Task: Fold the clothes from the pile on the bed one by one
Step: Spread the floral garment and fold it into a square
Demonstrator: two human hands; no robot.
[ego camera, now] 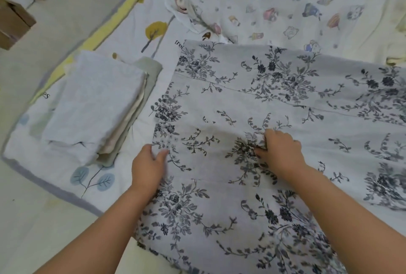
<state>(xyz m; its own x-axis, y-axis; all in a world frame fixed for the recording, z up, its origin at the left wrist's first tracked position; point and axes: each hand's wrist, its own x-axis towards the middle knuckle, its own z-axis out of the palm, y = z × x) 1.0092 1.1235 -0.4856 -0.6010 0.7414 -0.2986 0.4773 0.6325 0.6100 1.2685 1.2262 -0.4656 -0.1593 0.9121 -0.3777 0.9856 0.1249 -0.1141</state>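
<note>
Your left hand (148, 165) pinches edge of flowery cloth (274, 107) lying flat on bed (140, 135). Right hand (280, 149) bunches its middle, fingers closed. Pull too hard: cloth may wrinkle, bump folded stack (92, 107) beside it.

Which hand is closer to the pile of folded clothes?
Left. The left hand pinches the flowery cloth's edge right beside the folded pile; the right hand presses mid-cloth, farther away.

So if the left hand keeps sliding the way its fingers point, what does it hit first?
The left hand points up the floral cloth's left edge. Only that cloth and bare bedsheet seem to lie ahead; the folded stack sits off to its left, probably missed.
</note>
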